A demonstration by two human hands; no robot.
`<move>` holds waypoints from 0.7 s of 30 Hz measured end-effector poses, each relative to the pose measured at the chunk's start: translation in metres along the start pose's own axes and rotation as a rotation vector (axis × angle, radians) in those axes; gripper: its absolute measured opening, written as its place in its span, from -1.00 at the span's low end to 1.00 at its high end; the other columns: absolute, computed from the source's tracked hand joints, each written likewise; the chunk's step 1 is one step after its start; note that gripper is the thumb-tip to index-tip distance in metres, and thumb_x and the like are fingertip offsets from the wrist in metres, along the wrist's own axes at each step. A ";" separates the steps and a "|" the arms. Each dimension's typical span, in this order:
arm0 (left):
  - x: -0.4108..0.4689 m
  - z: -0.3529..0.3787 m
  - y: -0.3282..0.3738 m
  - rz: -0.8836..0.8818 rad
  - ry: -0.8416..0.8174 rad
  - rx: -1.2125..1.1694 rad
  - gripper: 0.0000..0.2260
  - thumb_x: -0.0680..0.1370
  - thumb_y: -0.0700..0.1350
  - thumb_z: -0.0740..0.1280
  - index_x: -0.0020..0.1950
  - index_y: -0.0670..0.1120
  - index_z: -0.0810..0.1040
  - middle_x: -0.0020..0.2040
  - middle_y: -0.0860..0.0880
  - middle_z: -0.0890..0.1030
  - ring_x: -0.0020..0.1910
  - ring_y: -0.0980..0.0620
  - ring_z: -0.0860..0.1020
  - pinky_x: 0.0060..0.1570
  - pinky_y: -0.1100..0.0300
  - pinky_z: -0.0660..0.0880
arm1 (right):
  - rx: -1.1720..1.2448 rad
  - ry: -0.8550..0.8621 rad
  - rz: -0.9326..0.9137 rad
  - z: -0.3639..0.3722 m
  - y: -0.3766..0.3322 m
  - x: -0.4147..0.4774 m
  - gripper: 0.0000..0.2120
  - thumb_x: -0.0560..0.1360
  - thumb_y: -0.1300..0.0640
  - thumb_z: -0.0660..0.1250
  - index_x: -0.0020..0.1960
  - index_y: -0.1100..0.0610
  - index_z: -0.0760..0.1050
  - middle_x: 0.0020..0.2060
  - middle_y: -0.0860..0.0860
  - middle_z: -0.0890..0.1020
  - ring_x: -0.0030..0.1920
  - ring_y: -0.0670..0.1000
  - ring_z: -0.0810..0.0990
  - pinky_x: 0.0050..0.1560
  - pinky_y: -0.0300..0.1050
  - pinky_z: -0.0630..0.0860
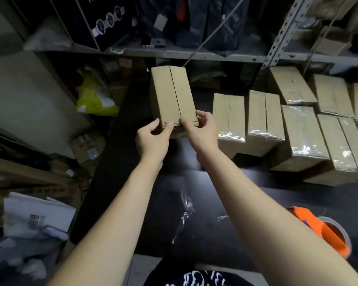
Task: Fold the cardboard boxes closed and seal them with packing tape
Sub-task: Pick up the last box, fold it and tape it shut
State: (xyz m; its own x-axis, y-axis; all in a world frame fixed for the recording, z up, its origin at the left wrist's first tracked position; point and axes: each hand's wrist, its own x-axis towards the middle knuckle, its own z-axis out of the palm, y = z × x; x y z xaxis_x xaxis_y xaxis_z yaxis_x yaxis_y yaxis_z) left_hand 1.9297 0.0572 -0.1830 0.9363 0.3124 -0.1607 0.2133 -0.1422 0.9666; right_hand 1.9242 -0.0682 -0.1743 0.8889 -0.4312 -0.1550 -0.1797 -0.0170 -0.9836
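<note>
We see both hands reaching out over the dark surface [205,182] to one cardboard box [170,93] at its far middle, just below the metal shelf [194,54]. The box has its two top flaps folded shut, and they meet in a dark seam running from near to far. The left hand [153,137] takes the near left corner, and its grip is a pinch, with the thumb lying on the top flap and the curled fingers wrapped round the near end. The right hand [198,129] takes the near right corner the same way, thumb pressed on top just right of the seam and fingers curled round the side edge. The two thumbs lie close together on either side of the seam. We cannot tell whether the box rests on the surface or is lifted off it. To the right stand the taped boxes [228,118] in rows, with shiny tape across their near ends. A crumpled clear strip [186,205] lies on the surface between the forearms, and an orange tape dispenser [322,230] sits at the near right.
</note>
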 end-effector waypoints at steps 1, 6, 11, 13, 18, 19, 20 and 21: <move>-0.017 -0.001 0.000 0.009 0.004 -0.009 -0.49 0.40 0.16 0.58 0.27 -0.04 0.70 0.11 0.14 0.73 0.12 0.21 0.67 0.24 0.15 0.60 | 0.020 0.002 -0.009 -0.011 -0.001 -0.013 -0.59 0.46 0.05 0.58 0.23 0.00 0.50 0.07 -0.13 0.65 0.10 -0.18 0.63 0.25 -0.08 0.59; -0.126 0.004 -0.009 0.055 0.037 -0.007 -0.51 0.35 0.30 0.52 0.13 0.03 0.75 -0.05 0.19 0.75 0.03 0.18 0.71 0.16 0.03 0.65 | 0.104 -0.021 -0.020 -0.083 0.004 -0.084 -0.55 0.43 0.06 0.59 0.27 -0.02 0.56 0.04 -0.18 0.66 0.04 -0.23 0.64 0.08 -0.27 0.60; -0.236 0.020 -0.021 0.026 0.025 0.025 -0.46 0.40 0.26 0.56 0.25 -0.04 0.71 0.06 0.12 0.75 0.11 0.14 0.69 0.20 -0.02 0.64 | 0.087 -0.055 -0.036 -0.173 0.026 -0.144 -0.53 0.41 0.07 0.64 0.24 -0.03 0.55 0.13 -0.07 0.68 0.16 -0.10 0.66 0.26 -0.04 0.61; -0.277 0.027 -0.026 0.001 -0.027 0.017 -0.53 0.48 0.17 0.55 0.28 -0.06 0.69 0.08 0.10 0.74 0.13 0.14 0.67 0.26 0.02 0.61 | 0.064 -0.047 -0.025 -0.209 0.036 -0.163 -0.51 0.43 0.08 0.62 0.30 0.02 0.55 0.17 -0.07 0.67 0.21 -0.10 0.63 0.30 -0.05 0.58; -0.338 0.050 -0.044 -0.152 -0.114 -0.008 -0.66 0.58 0.02 0.48 0.30 -0.10 0.68 0.09 0.08 0.72 0.01 0.23 0.64 0.23 -0.02 0.62 | -0.049 -0.072 -0.006 -0.279 0.066 -0.193 -0.48 0.48 0.04 0.57 0.39 0.00 0.51 0.23 -0.11 0.62 0.25 -0.13 0.57 0.12 -0.28 0.52; -0.345 0.055 -0.047 -0.182 -0.141 -0.006 -0.66 0.59 0.01 0.48 0.32 -0.09 0.67 0.08 0.10 0.72 0.02 0.22 0.64 0.25 -0.05 0.61 | -0.065 -0.081 0.002 -0.289 0.070 -0.195 -0.48 0.49 0.04 0.56 0.41 0.00 0.49 0.24 -0.10 0.61 0.26 -0.12 0.56 0.07 -0.34 0.48; -0.351 0.059 -0.051 -0.210 -0.185 0.005 -0.64 0.59 0.00 0.48 0.36 -0.08 0.64 0.05 0.15 0.70 0.04 0.21 0.64 0.27 -0.07 0.60 | -0.080 -0.085 0.016 -0.297 0.075 -0.194 -0.46 0.50 0.04 0.55 0.43 0.01 0.48 0.26 -0.09 0.59 0.27 -0.10 0.55 0.03 -0.37 0.45; -0.357 0.062 -0.056 -0.236 -0.246 0.016 -0.60 0.59 -0.02 0.48 0.42 -0.07 0.60 0.00 0.22 0.67 0.04 0.22 0.63 0.29 -0.05 0.58 | -0.094 -0.088 0.032 -0.303 0.079 -0.193 -0.44 0.51 0.04 0.55 0.45 0.00 0.46 0.28 -0.09 0.59 0.28 -0.09 0.54 0.03 -0.36 0.45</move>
State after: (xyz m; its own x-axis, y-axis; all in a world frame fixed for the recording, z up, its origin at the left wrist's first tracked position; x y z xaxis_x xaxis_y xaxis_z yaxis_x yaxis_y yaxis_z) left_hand 1.6011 -0.1048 -0.1927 0.8995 0.1028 -0.4247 0.4345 -0.1085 0.8941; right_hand 1.6109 -0.2598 -0.1937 0.9149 -0.3520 -0.1977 -0.2437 -0.0909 -0.9656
